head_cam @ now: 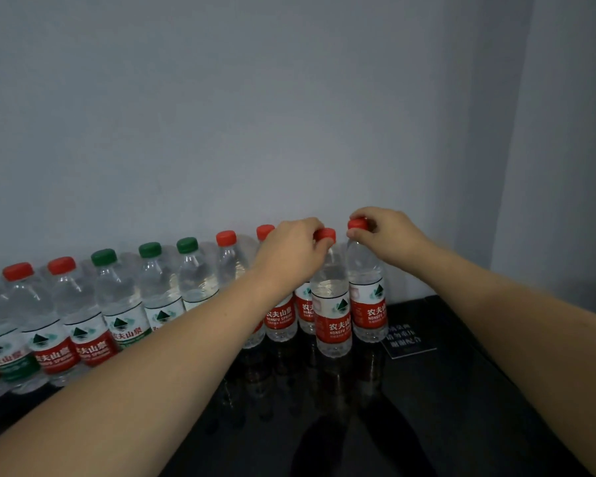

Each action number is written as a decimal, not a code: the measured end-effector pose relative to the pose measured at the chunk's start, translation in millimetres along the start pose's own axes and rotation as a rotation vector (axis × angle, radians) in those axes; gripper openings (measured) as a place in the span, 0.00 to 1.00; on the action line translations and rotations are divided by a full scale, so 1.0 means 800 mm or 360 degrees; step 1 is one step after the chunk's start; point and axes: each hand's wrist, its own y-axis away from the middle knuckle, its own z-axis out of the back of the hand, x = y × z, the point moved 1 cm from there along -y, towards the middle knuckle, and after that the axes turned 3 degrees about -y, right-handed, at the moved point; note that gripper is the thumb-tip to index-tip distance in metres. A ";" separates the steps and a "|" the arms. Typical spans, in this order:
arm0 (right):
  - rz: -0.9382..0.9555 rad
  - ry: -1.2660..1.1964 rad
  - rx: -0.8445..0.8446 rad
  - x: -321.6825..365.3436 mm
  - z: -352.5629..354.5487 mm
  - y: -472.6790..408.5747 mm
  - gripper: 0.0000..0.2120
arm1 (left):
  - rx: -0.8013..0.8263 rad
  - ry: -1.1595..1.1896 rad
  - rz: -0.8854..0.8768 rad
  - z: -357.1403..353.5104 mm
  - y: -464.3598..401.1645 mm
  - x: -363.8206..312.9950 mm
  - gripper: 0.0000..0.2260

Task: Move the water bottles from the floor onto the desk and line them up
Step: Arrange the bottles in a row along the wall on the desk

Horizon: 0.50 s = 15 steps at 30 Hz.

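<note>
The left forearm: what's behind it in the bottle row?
The left forearm hides the lower bodies and labels of several row bottles; their red and green caps show above it. Whether their bases touch is hidden.

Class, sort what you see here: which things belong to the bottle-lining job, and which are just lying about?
Part of the job:
left hand
right hand
two red-capped bottles being gripped
row of bottles
black desk

Just there:
small black sign
grey wall

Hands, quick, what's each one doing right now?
Left hand: closed on the cap of a red-capped water bottle.
Right hand: closed on the cap of the end bottle.
</note>
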 end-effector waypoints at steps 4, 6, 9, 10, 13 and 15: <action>0.0015 -0.0022 -0.0020 -0.008 -0.002 -0.001 0.17 | -0.0025 0.0112 0.0095 -0.010 -0.001 -0.003 0.19; 0.0045 -0.0036 -0.0038 -0.008 -0.005 0.000 0.17 | -0.0018 0.0164 0.0171 -0.011 -0.009 -0.006 0.15; 0.0095 0.0030 -0.0100 -0.008 -0.004 0.002 0.13 | 0.0070 0.0252 0.0230 -0.010 -0.019 -0.014 0.12; 0.0077 0.0048 -0.0144 -0.010 -0.001 0.003 0.12 | 0.0108 0.0279 0.0219 -0.010 -0.022 -0.018 0.12; -0.0059 0.0098 -0.0300 -0.025 0.017 0.000 0.12 | 0.0142 0.0329 0.0184 -0.006 -0.039 -0.032 0.09; -0.0099 0.0178 -0.0336 -0.035 0.029 -0.004 0.13 | 0.0126 0.0381 0.0186 -0.002 -0.055 -0.036 0.08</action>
